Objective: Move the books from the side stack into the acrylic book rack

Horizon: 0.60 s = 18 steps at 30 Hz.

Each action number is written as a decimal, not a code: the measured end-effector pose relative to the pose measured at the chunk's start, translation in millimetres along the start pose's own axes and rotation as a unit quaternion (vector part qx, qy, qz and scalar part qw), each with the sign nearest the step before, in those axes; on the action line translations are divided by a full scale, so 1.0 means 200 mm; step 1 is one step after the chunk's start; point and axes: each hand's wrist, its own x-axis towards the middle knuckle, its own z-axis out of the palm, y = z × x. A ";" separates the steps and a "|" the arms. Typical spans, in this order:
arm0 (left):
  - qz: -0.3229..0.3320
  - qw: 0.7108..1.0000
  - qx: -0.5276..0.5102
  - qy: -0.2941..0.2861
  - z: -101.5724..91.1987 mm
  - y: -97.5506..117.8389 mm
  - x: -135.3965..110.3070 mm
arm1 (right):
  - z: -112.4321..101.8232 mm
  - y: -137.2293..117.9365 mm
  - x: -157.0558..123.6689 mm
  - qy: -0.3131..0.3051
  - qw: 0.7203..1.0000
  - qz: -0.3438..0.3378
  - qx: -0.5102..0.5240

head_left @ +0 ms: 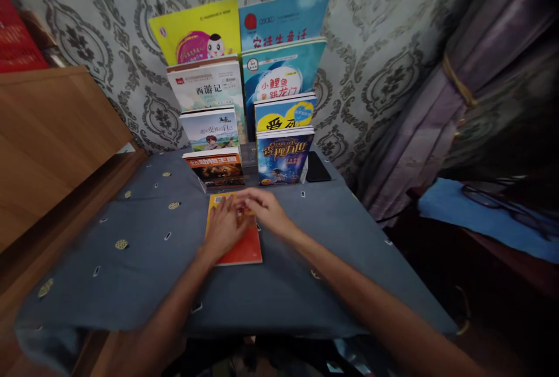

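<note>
A thin orange-and-red book lies flat on the table, in front of two columns of upright books. My left hand rests on it with the fingers spread over its upper part. From the right, my right hand reaches over the book's upper right edge, its fingers stretched toward the left fingertips. Nothing shows in either hand, and part of the cover is hidden under them. Just beyond stand an animal book with an orange band on the left and a dark blue book on the right.
Behind these, more books rise in tiers, with a yellow one and a blue one at the back. A black phone lies right of the stacks. Glasses rest on a blue cloth. A wooden cabinet borders the table's left side.
</note>
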 end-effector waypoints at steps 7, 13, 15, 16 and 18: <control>-0.044 0.990 0.054 -0.122 -0.01 0.23 0.04 | -0.19 0.39 0.13 0.104 0.953 0.055 -0.279; 0.103 0.970 0.023 -0.218 -0.14 -0.05 -0.11 | -0.17 0.40 0.05 0.052 0.949 0.023 -0.310; 0.139 0.966 0.001 -0.220 -0.17 -0.17 -0.17 | -0.16 0.38 0.04 0.026 0.955 0.023 -0.295; 0.147 0.966 -0.005 -0.213 -0.18 -0.22 -0.19 | -0.15 0.36 0.03 0.017 0.958 0.025 -0.287; 0.138 0.973 -0.002 -0.187 -0.18 -0.25 -0.21 | -0.14 0.34 0.03 0.006 0.961 0.028 -0.274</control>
